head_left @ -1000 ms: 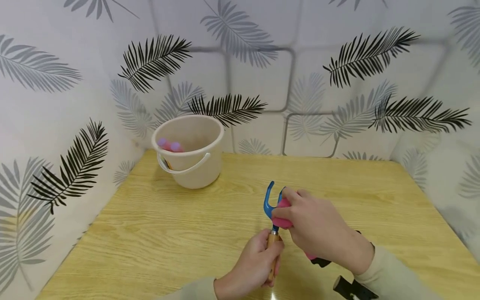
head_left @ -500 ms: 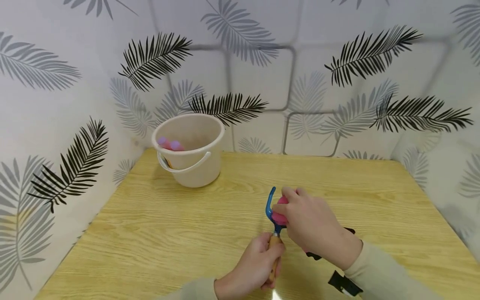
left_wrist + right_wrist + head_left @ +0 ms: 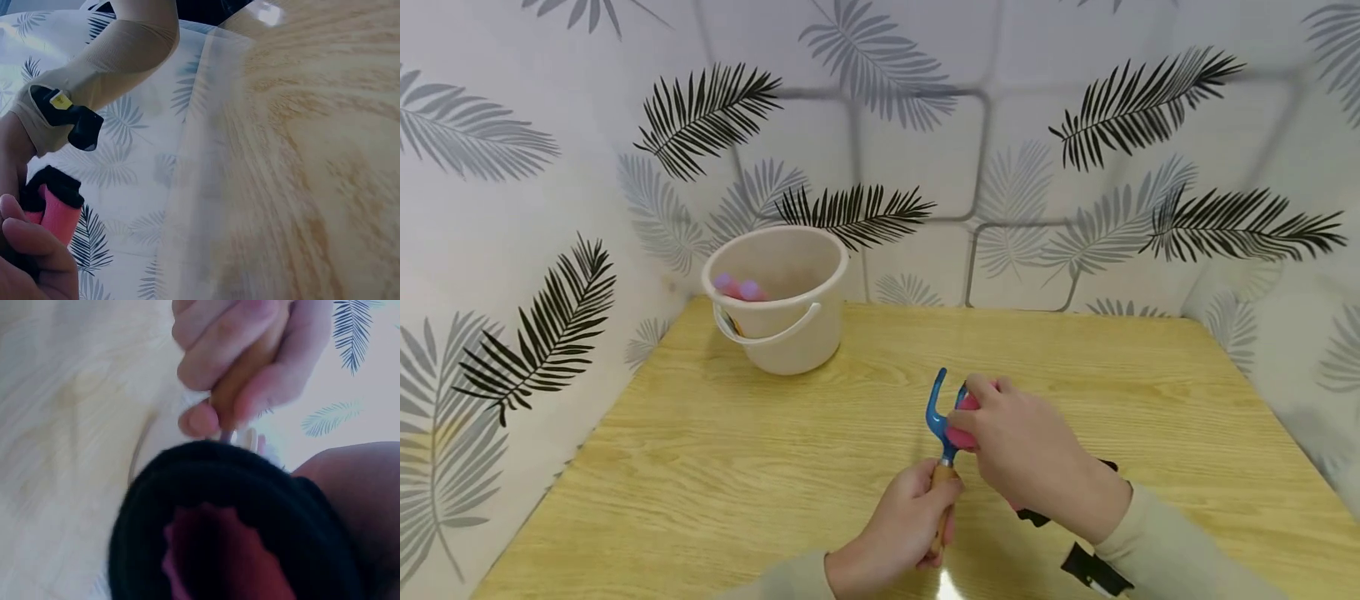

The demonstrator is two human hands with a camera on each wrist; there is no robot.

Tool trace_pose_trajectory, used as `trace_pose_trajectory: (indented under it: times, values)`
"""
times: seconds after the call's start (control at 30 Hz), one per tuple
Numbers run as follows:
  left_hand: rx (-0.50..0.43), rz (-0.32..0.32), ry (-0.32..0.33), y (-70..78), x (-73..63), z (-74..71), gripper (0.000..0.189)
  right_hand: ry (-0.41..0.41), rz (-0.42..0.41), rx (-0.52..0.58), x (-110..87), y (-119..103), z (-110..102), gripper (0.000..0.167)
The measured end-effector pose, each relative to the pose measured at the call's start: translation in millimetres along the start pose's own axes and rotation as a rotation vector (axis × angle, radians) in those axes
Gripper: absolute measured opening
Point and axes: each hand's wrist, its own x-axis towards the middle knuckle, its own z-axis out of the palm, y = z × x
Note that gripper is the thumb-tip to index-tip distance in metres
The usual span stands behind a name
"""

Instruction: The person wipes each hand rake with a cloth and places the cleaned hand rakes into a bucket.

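In the head view my left hand point(image 3: 898, 521) grips the wooden handle point(image 3: 943, 477) of a garden hand fork with blue metal prongs point(image 3: 936, 422). Two prongs show, pointing away from me. My right hand point(image 3: 1033, 450) pinches a pink cloth point(image 3: 961, 435) against the prongs, hiding part of them. The cloth has a black cuff point(image 3: 206, 456), seen hollow with a pink inside in the right wrist view; whether it is a glove or a sock I cannot tell. At the left wrist view's edge, pink fabric point(image 3: 60, 219) hangs close to the fingers point(image 3: 40, 244).
A cream bucket point(image 3: 797, 346) with a white handle stands at the table's back left. Pink things with lavender ends point(image 3: 751, 291) lie inside it. The wooden table point(image 3: 700, 467) meets leaf-patterned walls behind and at both sides.
The left hand keeps its grip on the fork, which shifts and turns slightly. The right hand has moved a little along the prongs with the pink cloth. The bucket has not moved.
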Motion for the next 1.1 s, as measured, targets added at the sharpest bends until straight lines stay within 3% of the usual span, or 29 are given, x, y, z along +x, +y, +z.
trace_pose_trajectory:
  times: [0.17,0.37,0.57,0.77,0.97,1.1]
  values:
    - [0.013,0.017,-0.016,-0.3,1.2,-0.7,0.019,-0.022,0.039,-0.038,-2.6,1.0,-2.6,0.031]
    - [0.023,0.019,-0.052,-2.1,-0.1,2.6,0.019,0.080,0.031,0.017,6.4,-9.3,2.3,0.034]
    - [0.013,0.012,-0.113,-1.8,-3.8,-0.1,0.020,0.156,0.050,0.002,10.6,-9.5,6.2,0.032]
    - [-0.013,-0.002,-0.056,1.5,-3.7,0.3,0.022,0.082,0.018,0.004,-3.0,-8.2,-0.3,0.036]
    - [-0.041,0.028,-0.055,1.8,-2.5,-1.0,0.023,-0.003,0.077,0.014,-18.5,8.0,-5.6,0.038]
    - [-0.056,0.044,-0.047,-0.3,-1.3,0.1,0.022,0.013,0.079,0.019,-20.3,11.8,-4.9,0.036]
